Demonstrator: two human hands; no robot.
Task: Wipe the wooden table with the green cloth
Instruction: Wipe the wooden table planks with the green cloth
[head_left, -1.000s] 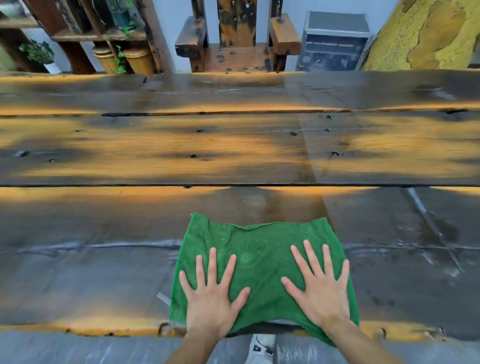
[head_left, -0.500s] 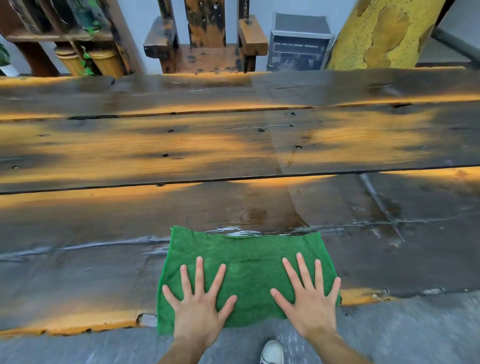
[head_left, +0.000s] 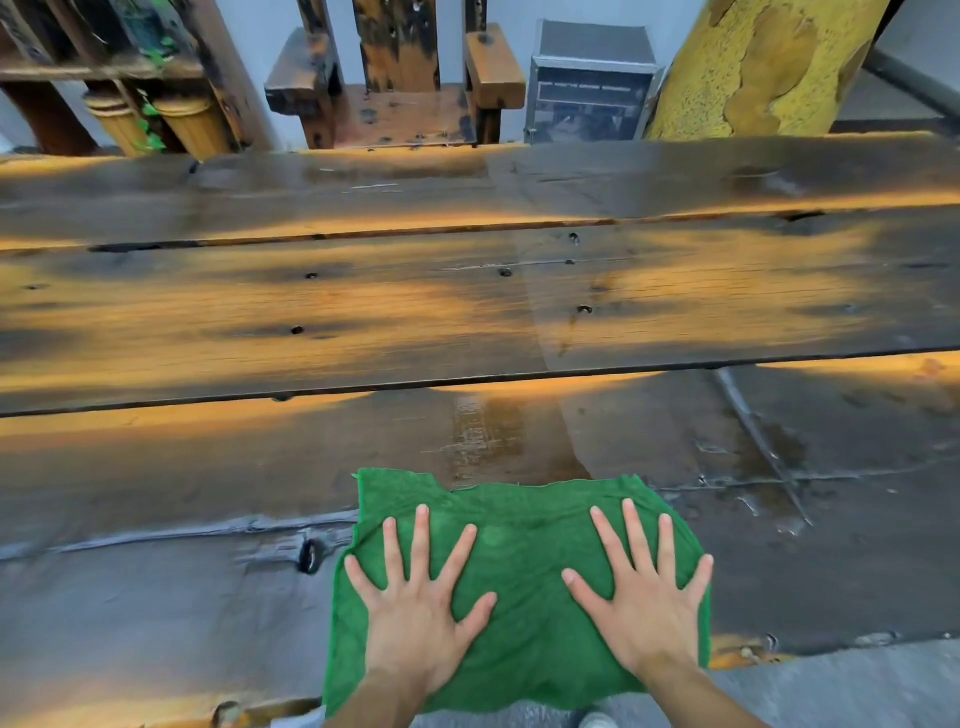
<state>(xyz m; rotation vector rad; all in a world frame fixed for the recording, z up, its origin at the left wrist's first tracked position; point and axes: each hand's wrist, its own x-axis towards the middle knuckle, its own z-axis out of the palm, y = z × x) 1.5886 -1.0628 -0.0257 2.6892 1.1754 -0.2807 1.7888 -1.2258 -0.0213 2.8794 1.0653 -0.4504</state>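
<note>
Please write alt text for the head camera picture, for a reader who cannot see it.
Two bare hands, the left hand and the right hand, press flat with spread fingers on a green cloth at the near edge of a dark, worn wooden table. A wet-looking streak lies just beyond the cloth. A wooden chair stands behind the table.

Soft, even light falls from above, with warm orange patches glowing across the wooden table (head_left: 363, 322) beyond the hands; a pale wet sheen glares just ahead of the green cloth (head_left: 519, 613); the wide lens bows the planks toward both edges; slight motion blur softens the grain.
</note>
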